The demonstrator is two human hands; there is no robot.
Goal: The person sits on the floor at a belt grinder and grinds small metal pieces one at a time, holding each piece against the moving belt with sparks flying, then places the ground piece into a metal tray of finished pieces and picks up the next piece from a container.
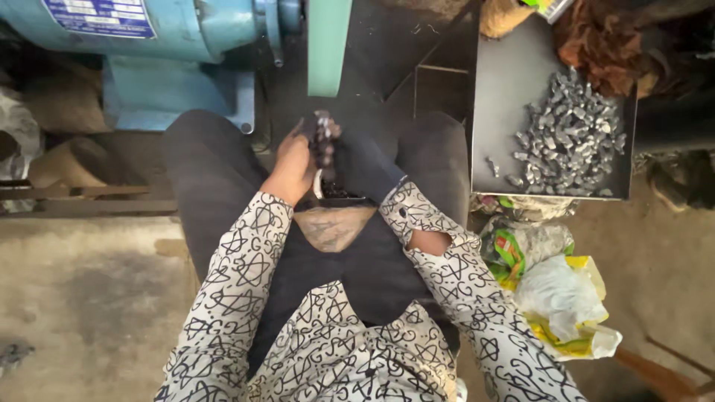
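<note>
Hands meeting below the pale green grinding belt [328, 45]: my left hand [294, 164] and dark-gloved right hand [357, 160] are pinching one small grey metal piece [322, 130]; fingers risk grazing the belt, or it slips.

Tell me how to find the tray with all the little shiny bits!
Start at the big blue machine and look right, past the person's knees. The dark metal tray sits there, heaped with small silvery pieces; the plastic bags below it are soft and colourful.
</note>
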